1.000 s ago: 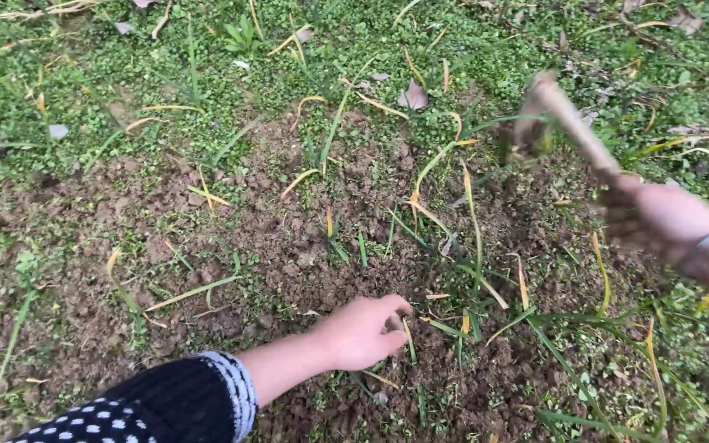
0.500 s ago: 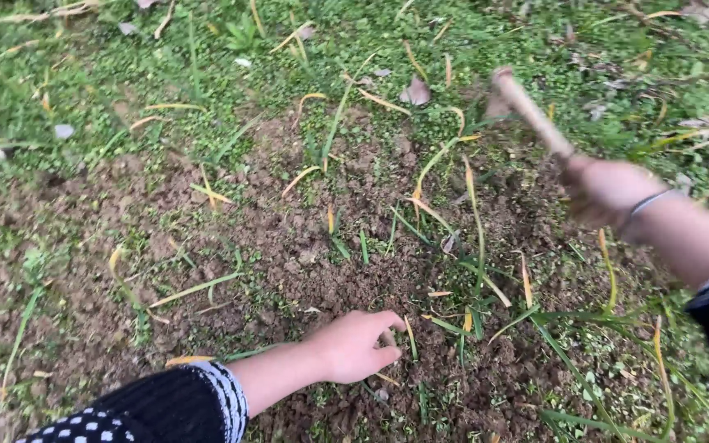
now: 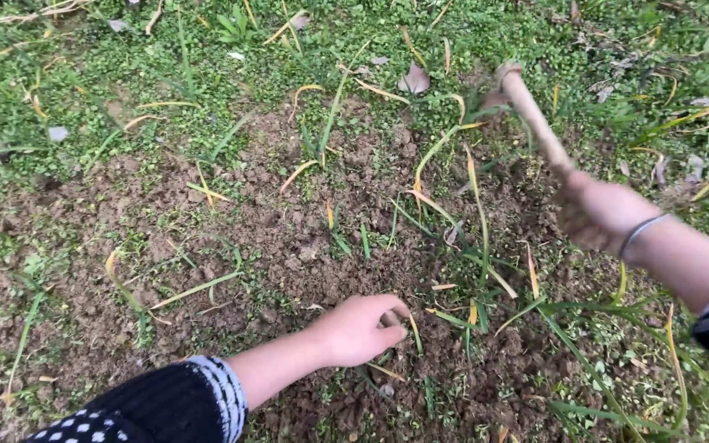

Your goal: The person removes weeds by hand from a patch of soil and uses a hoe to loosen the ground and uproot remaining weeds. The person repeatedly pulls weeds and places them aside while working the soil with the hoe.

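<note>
Right hand (image 3: 602,213) dropped slightly, gripping wooden handle (image 3: 535,119); left hand (image 3: 363,330) on soil (image 3: 272,238).

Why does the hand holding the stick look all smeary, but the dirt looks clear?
Head view: the right hand and its wooden handle are smeared by motion blur; the left hand and soil look sharp; the light is soft and even, with no hard shadows or glare.

A single head-worn camera looks steeply down, fairly near, at dug soil (image 3: 272,246) and, seemingly, surrounding grass (image 3: 125,74).
</note>
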